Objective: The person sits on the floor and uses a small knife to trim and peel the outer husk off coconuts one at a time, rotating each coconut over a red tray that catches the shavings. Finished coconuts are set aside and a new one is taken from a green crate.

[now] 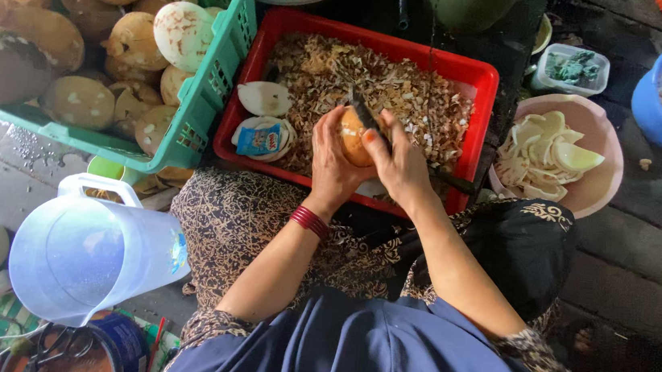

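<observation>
My left hand (pixel 333 162) cups a round brown coconut piece (pixel 352 137) over the red tray (pixel 377 46). My right hand (pixel 399 166) grips a dark-bladed knife (pixel 364 112) with its blade laid against the top of that piece. The tray is filled with brown peel shavings (pixel 405 92). A white peeled coconut piece (pixel 264 98) and a small packet (pixel 263 138) lie at the tray's left side. A red bangle (pixel 309 221) circles my left wrist.
A green crate (pixel 229 30) of brown unpeeled coconuts stands at the left. A pink bowl (pixel 601 192) with white slices sits right of the tray, a blue bowl (pixel 648 103) farther right. A clear plastic jug (pixel 86 251) lies at lower left.
</observation>
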